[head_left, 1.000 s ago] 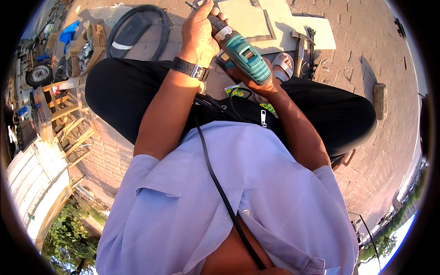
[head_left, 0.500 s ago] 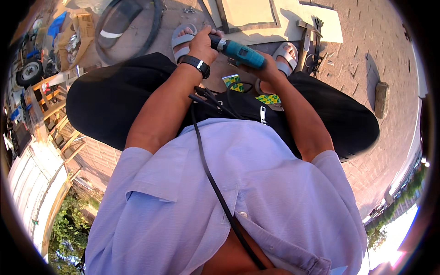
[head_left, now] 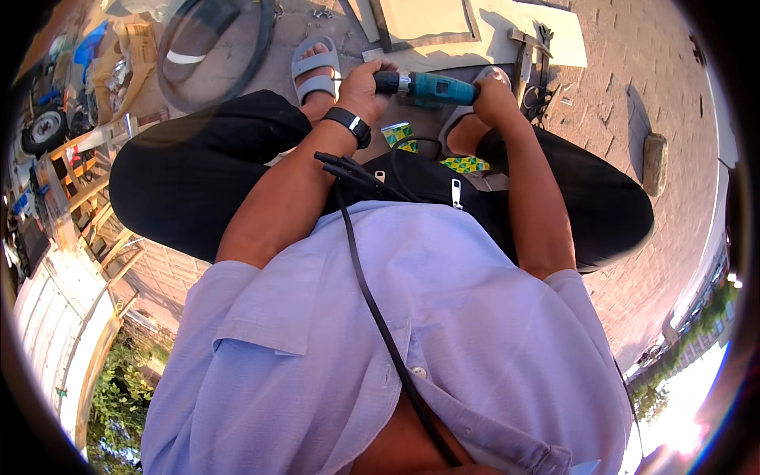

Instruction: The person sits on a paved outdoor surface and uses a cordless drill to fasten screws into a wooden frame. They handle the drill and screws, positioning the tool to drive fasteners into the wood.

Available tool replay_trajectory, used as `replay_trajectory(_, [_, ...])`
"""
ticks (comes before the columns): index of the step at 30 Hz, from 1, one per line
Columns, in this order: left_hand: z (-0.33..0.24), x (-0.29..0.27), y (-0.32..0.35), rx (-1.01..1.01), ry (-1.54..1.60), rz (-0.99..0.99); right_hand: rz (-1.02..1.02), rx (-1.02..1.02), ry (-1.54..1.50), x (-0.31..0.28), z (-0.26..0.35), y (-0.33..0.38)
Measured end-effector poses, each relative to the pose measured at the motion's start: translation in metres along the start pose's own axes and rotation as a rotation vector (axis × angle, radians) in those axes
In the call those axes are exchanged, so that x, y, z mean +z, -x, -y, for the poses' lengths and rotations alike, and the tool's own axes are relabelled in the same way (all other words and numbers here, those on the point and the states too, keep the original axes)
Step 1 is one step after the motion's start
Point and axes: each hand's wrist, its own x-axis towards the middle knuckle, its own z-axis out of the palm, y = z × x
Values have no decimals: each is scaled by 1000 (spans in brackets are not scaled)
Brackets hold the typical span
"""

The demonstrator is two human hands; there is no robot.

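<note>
A teal and black power drill (head_left: 443, 89) lies level between my hands, its black chuck pointing left. My right hand (head_left: 496, 103) is closed round the rear of the drill; its handle is mostly hidden. At the other end, my left hand (head_left: 362, 91) is closed round the front of the chuck (head_left: 386, 82), with a black watch on the wrist. A thin dark tip, perhaps a drill bit, sticks out left of that hand. Below the drill, small green and yellow patterned packets (head_left: 465, 165) lie on the ground between my feet.
A hammer (head_left: 522, 67) and a dark wrench (head_left: 545, 55) lie beyond my right foot, next to a framed board (head_left: 431, 24) on a pale sheet. A black tyre (head_left: 265, 47) and cardboard box (head_left: 141, 55) are at far left. A brick (head_left: 655, 165) stands right. A black cable (head_left: 360, 277) crosses my shirt.
The drill has turned from slanting down to the right to nearly level. My right hand has moved right and up to its rear end; my left hand has shifted slightly down and right.
</note>
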Motion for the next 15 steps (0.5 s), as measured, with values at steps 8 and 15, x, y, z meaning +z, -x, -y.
replay_trajectory(8, [5,-23,1,-87,75,0,-151,-316,-201,-18,115,34])
replay_trajectory(15, [-38,12,84,-208,-773,-191,-179,-423,79,7,140,20])
